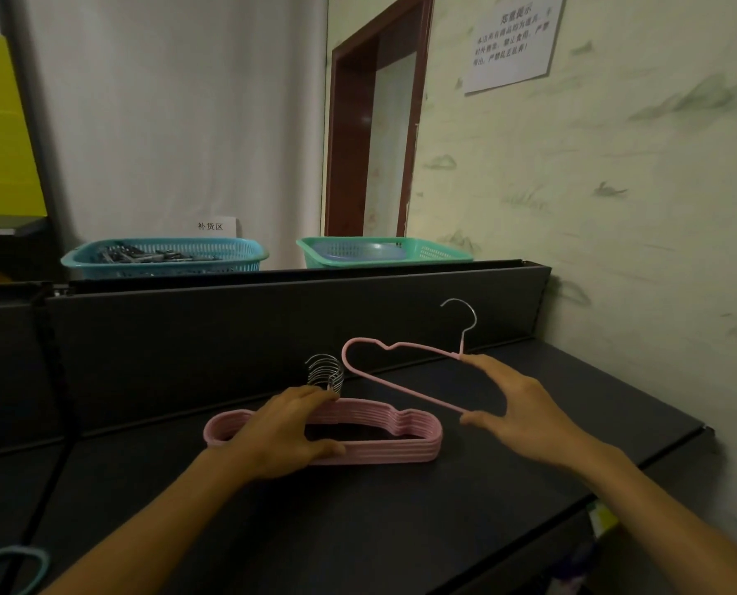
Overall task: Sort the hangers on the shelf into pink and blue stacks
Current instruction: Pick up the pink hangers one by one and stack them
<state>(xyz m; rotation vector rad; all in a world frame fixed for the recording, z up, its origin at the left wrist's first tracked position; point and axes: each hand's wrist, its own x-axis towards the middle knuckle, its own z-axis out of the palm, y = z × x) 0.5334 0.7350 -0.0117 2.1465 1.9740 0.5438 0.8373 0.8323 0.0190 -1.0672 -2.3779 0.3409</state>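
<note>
A stack of several pink hangers (384, 435) lies flat on the black shelf (401, 530), its metal hooks bunched at the back. My left hand (285, 431) rests on the stack, fingers reaching the hook necks and thumb on the front bar. My right hand (512, 405) holds a single pink hanger (384, 371) tilted in the air just above and behind the stack, index finger at its hook neck and thumb at its lower bar end. A blue hanger (19, 560) shows partly at the bottom left corner.
The shelf's black back panel (272, 328) rises behind the stack. Beyond it stand a blue basket (165, 255) with dark items and a green basket (384, 251). A wall (615, 208) closes the right side. The shelf's front edge runs at the right.
</note>
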